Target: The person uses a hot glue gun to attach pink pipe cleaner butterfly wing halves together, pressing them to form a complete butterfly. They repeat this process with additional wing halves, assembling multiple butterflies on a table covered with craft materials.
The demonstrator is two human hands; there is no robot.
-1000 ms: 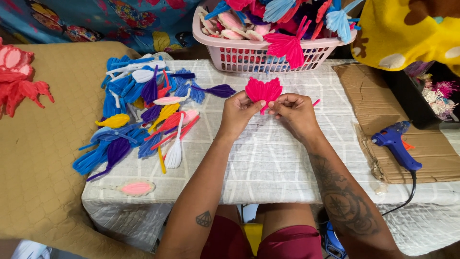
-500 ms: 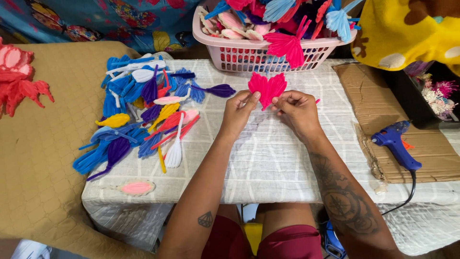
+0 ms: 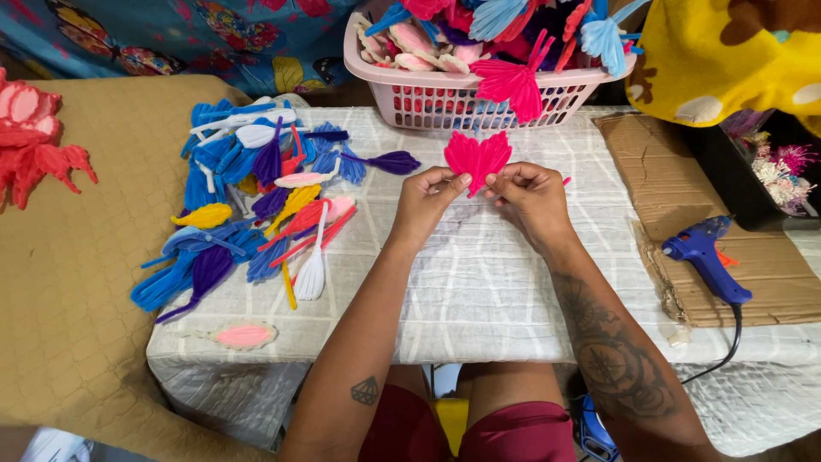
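A: status on the hands?

B: both up over the middle of the white quilted table [image 3: 479,282]. left hand [image 3: 425,198] is closed in a pinch on the lower left edge of the pink wing piece [image 3: 476,157]. right hand [image 3: 532,192] is pinched on its lower right edge – fingers curled in, thumb on top

A: where's the piece sitting?

B: held upright just above the cloth, between the two hands, just in front of the pink basket [image 3: 479,94]. two fuzzy lobes, joined at the bottom where the fingers meet

A: basket contents?

B: heaped with more fuzzy shapes – pink, blue, red. one pink fan shape hangs over the front rim

A: anything else on the table?

B: pile of loose feather shapes [image 3: 248,205] to the person's left, mostly blue and purple, some yellow, white, pink. a single pink one [image 3: 244,335] lies apart near the front edge. blue glue gun [image 3: 705,257] on a sheet of cardboard [image 3: 753,214] to the right, well apart from the hands, cord running off the table edge
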